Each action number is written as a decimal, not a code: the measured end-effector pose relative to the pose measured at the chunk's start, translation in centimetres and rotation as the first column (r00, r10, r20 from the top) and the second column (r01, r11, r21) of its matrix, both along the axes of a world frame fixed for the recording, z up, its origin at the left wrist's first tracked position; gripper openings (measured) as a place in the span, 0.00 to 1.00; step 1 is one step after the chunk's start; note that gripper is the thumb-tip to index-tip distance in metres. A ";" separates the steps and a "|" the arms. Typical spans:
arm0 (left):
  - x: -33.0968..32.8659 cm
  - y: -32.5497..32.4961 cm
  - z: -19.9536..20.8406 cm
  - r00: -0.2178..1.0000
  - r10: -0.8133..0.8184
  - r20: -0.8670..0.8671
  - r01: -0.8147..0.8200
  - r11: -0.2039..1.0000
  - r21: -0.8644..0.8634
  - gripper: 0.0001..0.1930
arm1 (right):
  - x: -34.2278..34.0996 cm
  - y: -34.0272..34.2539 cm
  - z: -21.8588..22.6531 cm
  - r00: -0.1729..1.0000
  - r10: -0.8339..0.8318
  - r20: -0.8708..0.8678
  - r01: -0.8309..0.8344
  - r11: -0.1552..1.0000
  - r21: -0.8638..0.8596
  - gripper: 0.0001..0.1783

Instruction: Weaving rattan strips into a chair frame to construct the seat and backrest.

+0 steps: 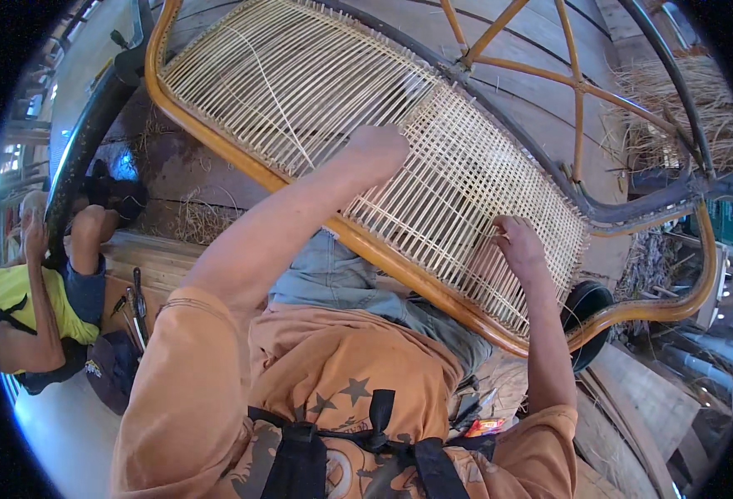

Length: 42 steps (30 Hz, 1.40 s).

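Observation:
A woven cane panel (466, 154) fills a curved rattan frame (416, 266) lying across my lap. Its right part is closely woven, while the left part shows mostly parallel strands. My left hand (380, 152) is curled into a fist against the panel, near the border of the dense weave. Its fingertips are hidden, so what it grips cannot be made out. Farther right, my right hand (520, 245) has bent fingers pinching at a cane strand on the weave. One loose pale strand (266, 83) curves over the panel's left part.
Rattan struts (578, 87) and a dark curved pole (682, 79) rise at the far right. Dry fibres (674, 91) are piled behind them. Another person in a yellow shirt (19, 299) sits at left, near hand tools (138, 303). A black bucket (591, 320) stands under the frame's right end.

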<state>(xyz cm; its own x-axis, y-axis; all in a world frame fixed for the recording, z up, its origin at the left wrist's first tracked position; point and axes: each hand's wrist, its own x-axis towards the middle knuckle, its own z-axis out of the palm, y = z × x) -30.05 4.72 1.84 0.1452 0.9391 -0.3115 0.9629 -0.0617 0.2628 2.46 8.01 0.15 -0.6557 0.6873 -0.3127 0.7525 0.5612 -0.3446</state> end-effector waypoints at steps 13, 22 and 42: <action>-4.5 -1.8 11.1 0.986 -0.109 0.124 0.073 0.961 0.267 0.08 | -13.0 -1.0 2.5 0.681 -0.601 -0.418 0.186 0.694 -0.696 0.25; 7.4 -2.4 0.5 0.943 0.221 0.248 -0.283 0.924 0.256 0.09 | -4.0 -1.3 -2.3 0.758 -0.642 -0.115 0.464 0.655 -0.596 0.15; 10.7 -1.5 -2.1 0.876 0.420 0.238 -0.317 0.872 -0.374 0.11 | -3.4 -1.2 -3.7 0.769 -0.612 -0.186 0.422 0.704 -0.571 0.11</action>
